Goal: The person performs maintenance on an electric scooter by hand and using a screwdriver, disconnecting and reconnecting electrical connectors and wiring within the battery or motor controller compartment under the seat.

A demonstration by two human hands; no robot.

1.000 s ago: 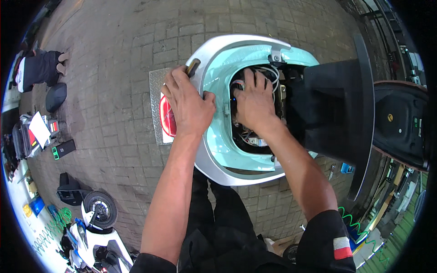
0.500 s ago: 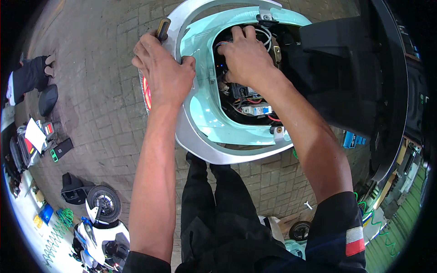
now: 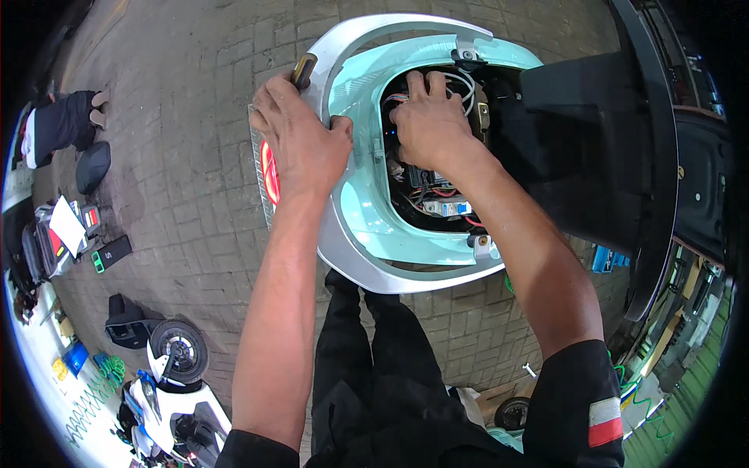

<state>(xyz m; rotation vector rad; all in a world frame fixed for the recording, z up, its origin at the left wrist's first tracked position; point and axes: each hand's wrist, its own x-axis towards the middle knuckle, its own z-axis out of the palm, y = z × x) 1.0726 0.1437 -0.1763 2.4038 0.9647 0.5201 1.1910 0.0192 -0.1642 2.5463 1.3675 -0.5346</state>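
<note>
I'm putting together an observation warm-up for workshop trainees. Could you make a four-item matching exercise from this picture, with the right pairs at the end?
Column one
1. Left hand
2. Right hand
3. Lamp
4. Body panel

Column two
A. Red, at the left end of the vehicle in the picture
B. Inside the opening
C. Pale turquoise, around the opening
D. At the silver rail

Right pairs: 1-D, 2-B, 3-A, 4-C

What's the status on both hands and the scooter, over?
Left hand on silver grab rail, tool handle jutting beside it. Right hand inside open underseat bay of turquoise scooter, blocking part of view. Circuit breaker uncovered.
</note>
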